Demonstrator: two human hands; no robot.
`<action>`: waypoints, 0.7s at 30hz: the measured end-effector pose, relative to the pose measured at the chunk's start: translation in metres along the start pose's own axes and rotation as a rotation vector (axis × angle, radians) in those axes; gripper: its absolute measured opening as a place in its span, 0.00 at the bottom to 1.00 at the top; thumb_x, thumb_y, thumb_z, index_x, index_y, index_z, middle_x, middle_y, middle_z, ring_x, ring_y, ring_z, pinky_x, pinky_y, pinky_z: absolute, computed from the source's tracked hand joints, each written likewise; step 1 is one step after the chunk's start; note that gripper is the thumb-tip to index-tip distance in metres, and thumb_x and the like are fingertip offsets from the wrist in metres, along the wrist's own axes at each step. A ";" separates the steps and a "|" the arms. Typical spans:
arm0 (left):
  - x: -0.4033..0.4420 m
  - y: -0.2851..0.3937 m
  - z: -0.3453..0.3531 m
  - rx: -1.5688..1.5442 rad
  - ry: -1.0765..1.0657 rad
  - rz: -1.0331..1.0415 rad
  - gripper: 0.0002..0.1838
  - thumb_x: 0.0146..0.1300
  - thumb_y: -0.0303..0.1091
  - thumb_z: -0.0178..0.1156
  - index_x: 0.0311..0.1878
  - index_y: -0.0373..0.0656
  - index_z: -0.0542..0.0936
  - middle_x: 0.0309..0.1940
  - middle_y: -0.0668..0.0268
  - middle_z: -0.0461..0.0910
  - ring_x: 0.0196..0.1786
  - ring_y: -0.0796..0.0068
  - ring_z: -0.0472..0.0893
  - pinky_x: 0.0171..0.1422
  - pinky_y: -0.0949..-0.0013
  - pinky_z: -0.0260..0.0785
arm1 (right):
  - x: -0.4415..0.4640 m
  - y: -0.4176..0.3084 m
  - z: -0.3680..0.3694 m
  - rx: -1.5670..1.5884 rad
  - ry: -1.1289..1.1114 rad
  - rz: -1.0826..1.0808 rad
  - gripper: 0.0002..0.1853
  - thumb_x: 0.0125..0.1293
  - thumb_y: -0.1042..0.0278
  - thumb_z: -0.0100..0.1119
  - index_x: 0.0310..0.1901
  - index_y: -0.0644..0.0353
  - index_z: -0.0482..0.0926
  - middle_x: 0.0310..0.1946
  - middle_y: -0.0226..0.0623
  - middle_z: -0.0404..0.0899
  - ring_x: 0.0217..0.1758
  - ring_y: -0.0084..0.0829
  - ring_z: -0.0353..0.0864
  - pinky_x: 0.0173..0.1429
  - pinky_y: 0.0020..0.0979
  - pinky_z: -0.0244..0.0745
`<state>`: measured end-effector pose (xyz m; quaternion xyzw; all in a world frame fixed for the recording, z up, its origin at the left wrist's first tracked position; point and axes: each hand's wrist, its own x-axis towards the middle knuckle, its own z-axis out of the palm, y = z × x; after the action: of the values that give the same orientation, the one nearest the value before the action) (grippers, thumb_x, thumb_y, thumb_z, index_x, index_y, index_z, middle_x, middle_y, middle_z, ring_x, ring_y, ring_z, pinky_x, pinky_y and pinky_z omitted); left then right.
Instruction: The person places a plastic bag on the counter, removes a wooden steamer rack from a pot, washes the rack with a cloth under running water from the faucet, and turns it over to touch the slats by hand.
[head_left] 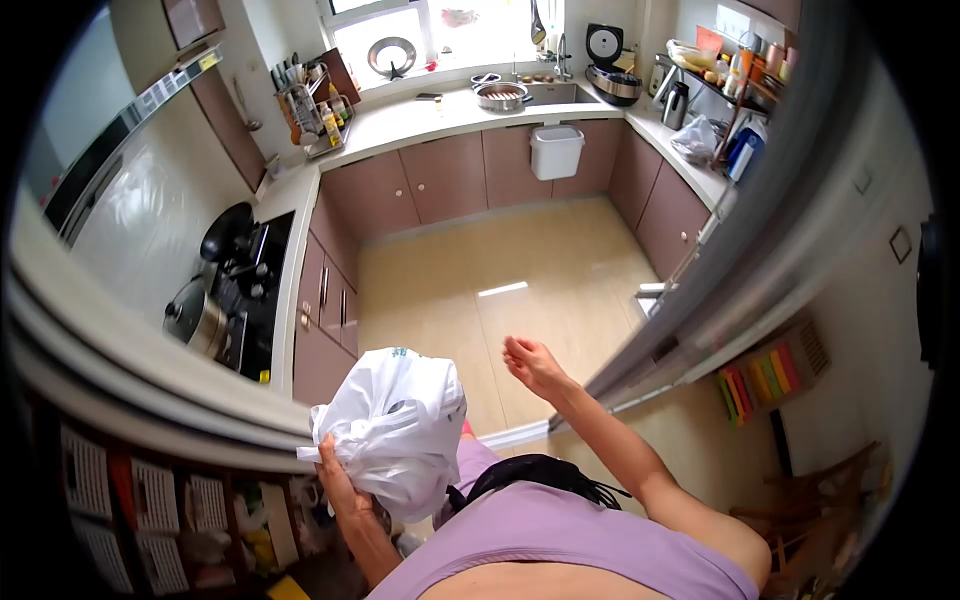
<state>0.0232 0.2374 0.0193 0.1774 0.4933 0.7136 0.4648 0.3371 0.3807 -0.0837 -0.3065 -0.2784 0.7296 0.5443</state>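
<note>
A full white plastic bag (pixel 405 430) is in my left hand (pixel 342 482), whose fingers are closed on its left side. Folds of the bag cover part of that hand, and its contents are hidden. Out in front of me, over the tiled floor, hangs my right hand (pixel 533 368). Its fingers are loosely curled together and I see nothing in them. A black cloth or bag (pixel 530 482) lies against my waist, just right of the white bag.
I stand at a sliding doorway, its door frame (pixel 690 290) on the right. Ahead is a U-shaped kitchen counter (pixel 425 128). A stove (pixel 262 290) with pots lines the left; a white bin (pixel 557 152) hangs below the sink (pixel 555 94). Shelves with baskets (pixel 155 495) stand lower left.
</note>
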 end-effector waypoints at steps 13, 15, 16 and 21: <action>0.351 -0.033 0.156 0.472 0.088 -0.145 0.34 0.62 0.50 0.58 0.64 0.35 0.68 0.57 0.55 0.74 0.58 0.62 0.75 0.60 0.59 0.71 | 0.377 -0.119 -0.152 0.122 0.450 -0.458 0.10 0.64 0.68 0.64 0.43 0.64 0.79 0.35 0.34 0.83 0.40 0.20 0.82 0.46 0.18 0.80; 0.399 -0.032 0.195 0.414 0.039 -0.164 0.33 0.62 0.52 0.58 0.63 0.35 0.69 0.56 0.55 0.74 0.57 0.61 0.75 0.60 0.59 0.71 | 0.430 -0.176 -0.200 0.023 0.536 -0.512 0.11 0.62 0.65 0.66 0.40 0.63 0.80 0.33 0.34 0.83 0.34 0.19 0.82 0.41 0.17 0.80; 0.426 -0.033 0.220 0.337 0.008 -0.144 0.34 0.62 0.52 0.57 0.62 0.34 0.70 0.56 0.54 0.74 0.56 0.61 0.76 0.60 0.60 0.71 | 0.460 -0.222 -0.215 -0.036 0.616 -0.544 0.11 0.62 0.65 0.67 0.38 0.63 0.80 0.32 0.35 0.83 0.32 0.19 0.82 0.39 0.17 0.80; 0.525 -0.076 0.319 0.213 0.081 -0.096 0.34 0.63 0.52 0.56 0.63 0.32 0.67 0.56 0.53 0.73 0.57 0.58 0.76 0.60 0.57 0.71 | 0.620 -0.323 -0.351 -0.299 0.869 -0.586 0.09 0.61 0.68 0.67 0.37 0.65 0.83 0.30 0.35 0.83 0.29 0.20 0.82 0.35 0.19 0.80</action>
<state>0.0221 0.8563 -0.0105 0.1731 0.5925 0.6406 0.4567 0.6655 1.0861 -0.1651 -0.5637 -0.2024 0.3060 0.7401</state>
